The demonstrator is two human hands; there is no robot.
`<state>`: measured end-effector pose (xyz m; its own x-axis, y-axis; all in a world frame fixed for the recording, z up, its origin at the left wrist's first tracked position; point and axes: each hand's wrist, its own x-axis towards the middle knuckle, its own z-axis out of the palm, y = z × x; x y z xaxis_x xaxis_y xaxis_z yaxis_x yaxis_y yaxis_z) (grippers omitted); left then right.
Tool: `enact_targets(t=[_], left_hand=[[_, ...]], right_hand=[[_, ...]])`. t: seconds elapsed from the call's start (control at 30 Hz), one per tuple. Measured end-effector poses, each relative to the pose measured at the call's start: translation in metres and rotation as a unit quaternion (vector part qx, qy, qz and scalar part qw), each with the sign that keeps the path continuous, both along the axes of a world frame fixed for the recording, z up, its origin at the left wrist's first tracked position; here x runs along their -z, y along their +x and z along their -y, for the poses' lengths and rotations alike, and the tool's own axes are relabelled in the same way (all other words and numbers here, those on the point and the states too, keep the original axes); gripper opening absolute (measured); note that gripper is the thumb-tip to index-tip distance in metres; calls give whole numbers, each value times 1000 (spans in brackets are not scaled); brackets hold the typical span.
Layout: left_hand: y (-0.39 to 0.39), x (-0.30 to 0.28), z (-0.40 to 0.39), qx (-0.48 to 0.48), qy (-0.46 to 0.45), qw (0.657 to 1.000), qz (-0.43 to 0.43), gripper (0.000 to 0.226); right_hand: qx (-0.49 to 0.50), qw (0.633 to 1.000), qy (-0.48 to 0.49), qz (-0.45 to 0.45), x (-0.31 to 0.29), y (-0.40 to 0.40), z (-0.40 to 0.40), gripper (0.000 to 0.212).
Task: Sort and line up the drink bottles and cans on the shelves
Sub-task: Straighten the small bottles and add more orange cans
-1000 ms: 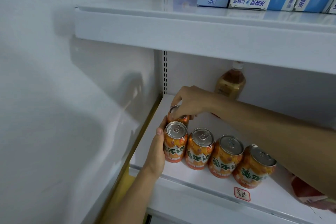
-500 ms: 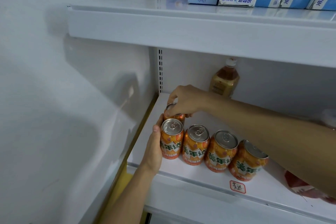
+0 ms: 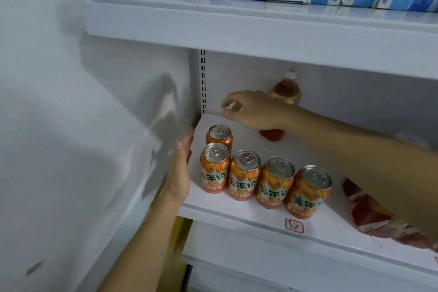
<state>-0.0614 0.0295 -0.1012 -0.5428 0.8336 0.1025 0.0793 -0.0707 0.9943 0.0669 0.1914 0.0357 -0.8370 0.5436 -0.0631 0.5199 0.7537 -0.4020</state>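
Four orange cans (image 3: 265,181) are standing in a row along the front of the lower shelf (image 3: 260,214), with a fifth can (image 3: 219,135) standing directly behind the leftmost one. The left hand (image 3: 181,168) is resting flat and empty beside that leftmost can, apart from it, fingers straight. The right hand (image 3: 251,111) is hovering above the rear can, fingers loosely curled and holding nothing, in front of an amber bottle (image 3: 284,89) at the back wall.

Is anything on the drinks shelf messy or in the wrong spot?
Mostly tidy. Four orange cans stand upright in a front row, with a fifth can behind the leftmost. The odd bits: a lone tea bottle stands at the back, and a red packet, not a drink, lies flat at the right.
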Motion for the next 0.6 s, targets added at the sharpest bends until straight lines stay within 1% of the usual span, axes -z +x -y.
enact_targets(t=[0.07, 0.17, 0.27, 0.33, 0.37, 0.43, 0.5, 0.57, 0.6], left_hand=[[-5, -22, 6, -8, 33, 999, -38, 119], [7, -57, 13, -7, 94, 990, -104, 101], [52, -80, 12, 43, 150, 983, -93, 95], [98, -90, 3, 89, 179, 977, -69, 94], [124, -93, -2, 109, 191, 974, -58, 90], [183, -99, -12, 146, 211, 966, -40, 70], [249, -106, -21, 187, 225, 956, -32, 51], [319, -119, -30, 240, 239, 940, -47, 40], [354, -126, -35, 264, 246, 930, -76, 35]], right_hand=[[0, 1000, 18, -25, -9, 19, 5, 42], [8, 998, 43, -51, -23, 62, 17, 41], [15, 992, 102, -68, -44, 126, 34, 42], [34, 985, 146, -88, -61, 180, 48, 41], [49, 981, 162, -100, -69, 210, 56, 40], [75, 972, 186, -121, -84, 275, 74, 39], [104, 967, 200, -119, -92, 345, 93, 37], [150, 960, 213, -103, -92, 417, 111, 36], [178, 954, 222, -91, -90, 453, 118, 35]])
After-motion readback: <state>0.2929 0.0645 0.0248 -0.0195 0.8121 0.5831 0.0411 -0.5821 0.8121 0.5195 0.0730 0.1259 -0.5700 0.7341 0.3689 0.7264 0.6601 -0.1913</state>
